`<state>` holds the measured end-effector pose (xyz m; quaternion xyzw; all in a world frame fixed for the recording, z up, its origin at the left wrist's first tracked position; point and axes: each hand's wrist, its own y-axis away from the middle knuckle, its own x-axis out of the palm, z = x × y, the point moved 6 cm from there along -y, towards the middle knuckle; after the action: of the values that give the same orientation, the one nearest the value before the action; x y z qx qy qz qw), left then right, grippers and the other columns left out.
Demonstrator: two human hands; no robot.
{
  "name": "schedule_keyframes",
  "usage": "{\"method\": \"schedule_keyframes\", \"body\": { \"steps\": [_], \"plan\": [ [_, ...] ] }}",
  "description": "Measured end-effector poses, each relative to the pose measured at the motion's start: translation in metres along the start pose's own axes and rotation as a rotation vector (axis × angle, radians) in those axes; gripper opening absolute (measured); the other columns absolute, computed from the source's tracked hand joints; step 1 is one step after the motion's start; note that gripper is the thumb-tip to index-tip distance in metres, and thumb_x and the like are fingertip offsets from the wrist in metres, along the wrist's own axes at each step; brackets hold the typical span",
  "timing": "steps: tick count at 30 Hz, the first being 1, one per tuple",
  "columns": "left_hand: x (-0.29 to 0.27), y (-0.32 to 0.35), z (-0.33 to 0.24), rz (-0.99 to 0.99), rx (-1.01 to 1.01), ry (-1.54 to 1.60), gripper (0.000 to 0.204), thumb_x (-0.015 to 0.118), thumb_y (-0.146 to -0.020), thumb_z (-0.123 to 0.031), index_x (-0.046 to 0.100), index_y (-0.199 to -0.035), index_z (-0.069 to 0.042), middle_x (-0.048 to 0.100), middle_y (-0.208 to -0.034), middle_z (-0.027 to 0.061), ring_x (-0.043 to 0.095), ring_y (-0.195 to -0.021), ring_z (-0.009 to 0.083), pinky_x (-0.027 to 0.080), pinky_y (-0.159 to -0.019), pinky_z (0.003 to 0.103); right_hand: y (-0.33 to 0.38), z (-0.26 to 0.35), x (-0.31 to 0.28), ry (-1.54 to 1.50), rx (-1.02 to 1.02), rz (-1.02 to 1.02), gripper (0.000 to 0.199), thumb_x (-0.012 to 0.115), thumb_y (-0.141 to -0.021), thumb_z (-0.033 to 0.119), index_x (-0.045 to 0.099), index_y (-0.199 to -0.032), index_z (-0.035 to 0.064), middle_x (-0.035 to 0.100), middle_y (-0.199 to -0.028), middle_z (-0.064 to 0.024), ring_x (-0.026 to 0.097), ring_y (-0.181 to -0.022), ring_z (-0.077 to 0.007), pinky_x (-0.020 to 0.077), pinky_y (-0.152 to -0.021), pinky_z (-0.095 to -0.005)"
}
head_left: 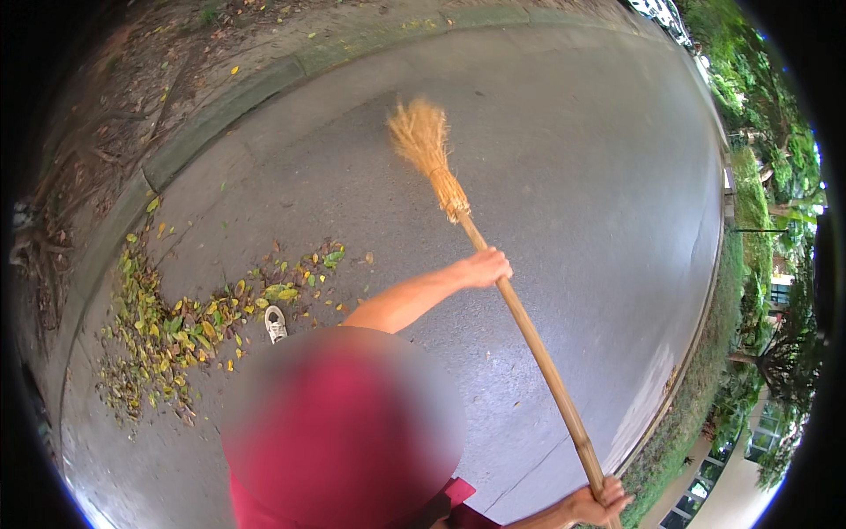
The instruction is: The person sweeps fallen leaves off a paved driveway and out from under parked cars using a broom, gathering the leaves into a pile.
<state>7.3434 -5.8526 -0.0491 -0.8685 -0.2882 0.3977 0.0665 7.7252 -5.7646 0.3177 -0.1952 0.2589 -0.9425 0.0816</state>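
A straw broom (pixel 536 331) with a long wooden handle slants across the road, its bristle end pointing away from me. My left hand (pixel 486 267) is wrapped round the handle a little behind the bound straw, the arm stretched forward. Near the handle's rear end, at the lower right, my right hand (pixel 599 502) is closed on it too. The bristles (pixel 419 130) are fanned out and slightly blurred; whether they touch the road I cannot tell. A heap of yellow, green and brown leaves (pixel 167 339) lies left of me, with a thinner trail reaching toward my shoe (pixel 276 324).
Grey asphalt road (pixel 582 176) spreads ahead and to the right. A stone curb (pixel 225 115) runs along the left and far side, with bare soil and roots (pixel 97 150) beyond. Grass (pixel 696 388), trees and a building (pixel 705 480) line the right. A parked vehicle (pixel 661 13) stands far off.
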Motion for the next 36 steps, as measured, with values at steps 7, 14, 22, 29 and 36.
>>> {"method": "schedule_keyframes", "body": {
  "steps": [7, 14, 22, 29, 36],
  "plan": [
    [-0.076, 0.187, 0.052, -0.342, -0.254, 0.039, 0.012, 0.060, -0.068, -0.005, 0.050, -0.065, -0.011, 0.054, -0.069, 0.0068, 0.054, -0.078, 0.0277, 0.041, -0.068, 0.042, 0.078, -0.042, 0.080, -0.037, 0.316, 0.103, 0.049, 0.046, -0.097, 0.018, 0.022, -0.054, 0.0193, 0.017, -0.051, 0.0040, 0.020, -0.048, -0.0095, 0.0226, -0.048, -0.0258],
    [-0.233, 0.539, 0.084, -0.573, -0.747, -0.215, 0.009, 0.060, -0.067, -0.006, 0.052, -0.069, -0.008, 0.054, -0.070, 0.0105, 0.055, -0.075, 0.0344, 0.042, -0.067, 0.045, 0.287, -0.077, 0.259, -0.244, 0.641, 0.571, 0.038, 0.043, -0.093, 0.013, 0.030, -0.058, 0.0185, 0.028, -0.046, 0.0053, 0.024, -0.039, -0.0042, 0.0242, -0.034, -0.0223],
    [-0.260, 0.777, 0.025, -0.531, -1.116, -0.325, 0.006, 0.059, -0.066, -0.003, 0.057, -0.072, -0.005, 0.060, -0.075, 0.0135, 0.058, -0.080, 0.0352, 0.045, -0.073, 0.044, 0.470, -0.067, 0.297, -0.332, 1.058, 0.834, 0.037, 0.051, -0.091, 0.015, 0.033, -0.059, 0.0177, 0.028, -0.050, 0.0057, 0.027, -0.044, -0.0079, 0.0283, -0.041, -0.0246],
    [-0.214, 0.743, -0.111, -0.309, -1.090, -0.497, 0.009, 0.062, -0.066, -0.008, 0.061, -0.074, -0.008, 0.061, -0.074, 0.0124, 0.059, -0.079, 0.0348, 0.046, -0.075, 0.044, 0.371, -0.085, 0.160, -0.394, 1.108, 0.830, 0.039, 0.055, -0.091, 0.022, 0.035, -0.057, 0.0174, 0.030, -0.050, 0.0053, 0.028, -0.045, -0.0093, 0.0284, -0.044, -0.0271],
    [-0.013, 0.471, -0.235, -0.048, -0.626, -0.230, 0.013, 0.060, -0.065, -0.017, 0.061, -0.075, -0.007, 0.060, -0.064, 0.0142, 0.063, -0.066, 0.0351, 0.051, -0.062, 0.048, 0.041, -0.052, -0.142, -0.006, 0.607, 0.271, 0.028, 0.054, -0.083, 0.027, 0.043, -0.060, 0.0169, 0.031, -0.052, 0.0018, 0.038, -0.049, -0.0172, 0.0359, -0.050, -0.0336]
  ]
}}
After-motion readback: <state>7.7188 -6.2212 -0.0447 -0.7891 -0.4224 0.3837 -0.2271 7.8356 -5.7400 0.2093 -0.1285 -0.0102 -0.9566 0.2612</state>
